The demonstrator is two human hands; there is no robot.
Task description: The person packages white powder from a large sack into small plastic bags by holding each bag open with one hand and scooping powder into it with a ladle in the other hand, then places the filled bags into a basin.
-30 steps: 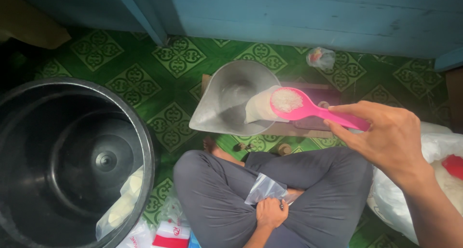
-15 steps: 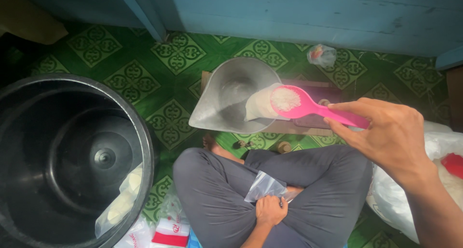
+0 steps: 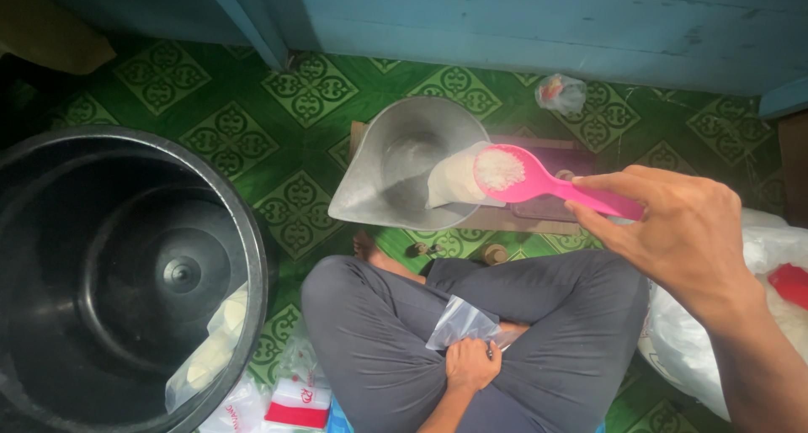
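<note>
My right hand grips the handle of a pink spoon whose bowl carries a heap of white grains. The spoon's bowl hangs over a small filled clear bag that rests in a grey metal scale pan. My left hand lies on my lap between my crossed legs, closed on a small clear plastic bag.
A large black bucket stands at the left with filled clear bags inside. A white sack sits at the right. A blue wooden wall runs along the far side. A tied bag lies on the green patterned floor.
The pink spoon with its white grains stays over the bag in the pan, almost unmoved. My left hand keeps the clear bag on my lap.
</note>
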